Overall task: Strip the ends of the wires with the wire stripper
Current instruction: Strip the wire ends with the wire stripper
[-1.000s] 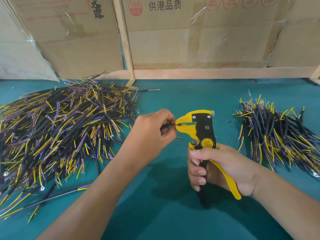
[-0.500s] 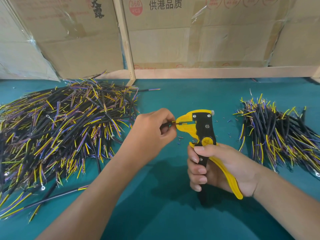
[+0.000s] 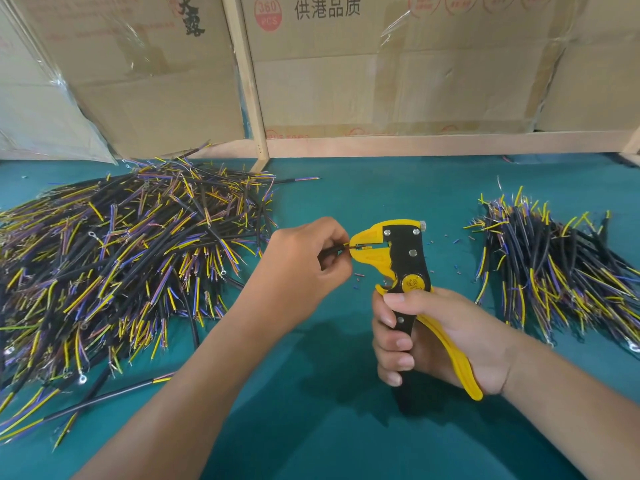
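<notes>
My right hand [image 3: 433, 337] grips the handles of a yellow and black wire stripper [image 3: 403, 258], held upright with its jaws pointing left. My left hand [image 3: 304, 268] pinches a short black wire [image 3: 337, 249] and holds its end inside the stripper's jaws. Most of that wire is hidden behind my fingers. A large pile of black wires with yellow, blue and purple ends [image 3: 114, 265] lies on the left. On the right sits a smaller pile of similar wires [image 3: 554, 271].
The work surface is a teal mat [image 3: 329, 427]. Small bits of cut insulation [image 3: 358, 280] lie scattered around the stripper. Cardboard boxes [image 3: 381, 64] and a wooden frame [image 3: 415, 147] close off the back edge.
Both hands stay almost in place. The stripper's handles look squeezed slightly closer together than a second ago.
</notes>
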`<action>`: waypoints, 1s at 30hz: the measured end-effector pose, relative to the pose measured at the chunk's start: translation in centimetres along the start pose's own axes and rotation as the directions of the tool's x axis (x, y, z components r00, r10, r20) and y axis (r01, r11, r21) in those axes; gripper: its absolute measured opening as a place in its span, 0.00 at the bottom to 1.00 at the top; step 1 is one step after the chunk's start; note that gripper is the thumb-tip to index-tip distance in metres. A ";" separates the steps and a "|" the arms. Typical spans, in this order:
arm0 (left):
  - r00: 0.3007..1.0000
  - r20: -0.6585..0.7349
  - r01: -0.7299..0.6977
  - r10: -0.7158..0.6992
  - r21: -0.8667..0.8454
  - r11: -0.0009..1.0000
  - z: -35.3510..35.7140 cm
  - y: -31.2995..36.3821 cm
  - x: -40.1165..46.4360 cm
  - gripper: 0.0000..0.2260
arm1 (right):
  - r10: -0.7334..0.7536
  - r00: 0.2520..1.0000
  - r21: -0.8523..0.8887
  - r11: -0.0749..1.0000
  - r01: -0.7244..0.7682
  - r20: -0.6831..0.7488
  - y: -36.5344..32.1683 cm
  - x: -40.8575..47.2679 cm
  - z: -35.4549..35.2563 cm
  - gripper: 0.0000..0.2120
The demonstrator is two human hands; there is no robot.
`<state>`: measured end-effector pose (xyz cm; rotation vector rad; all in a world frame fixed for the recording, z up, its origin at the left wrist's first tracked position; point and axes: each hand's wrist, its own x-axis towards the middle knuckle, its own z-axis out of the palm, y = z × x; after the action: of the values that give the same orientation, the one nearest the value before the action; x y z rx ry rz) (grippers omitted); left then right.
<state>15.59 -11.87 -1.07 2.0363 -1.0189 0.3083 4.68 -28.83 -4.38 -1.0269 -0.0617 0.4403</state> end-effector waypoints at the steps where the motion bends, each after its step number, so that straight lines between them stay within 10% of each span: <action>1: 1.000 0.003 0.006 -0.006 -0.008 1.000 0.0 -0.1 0.0 0.05 | -0.003 1.000 0.003 1.000 0.003 0.005 0.0 0.0 0.0 0.16; 18: 0.999 0.043 0.033 -0.029 -0.099 0.995 0.0 -0.2 -0.1 0.03 | -0.009 1.000 0.023 1.000 0.009 0.021 0.1 0.0 0.0 0.15; 30: 0.969 0.185 0.235 -0.164 -0.477 0.847 -0.2 0.0 0.0 0.14 | -0.047 0.995 -0.131 0.991 0.036 -0.083 -0.2 -0.2 0.2 0.13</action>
<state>15.62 -11.68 -0.97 1.6808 -0.8472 -0.1971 4.52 -28.82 -4.04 -1.1687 -0.0348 0.3575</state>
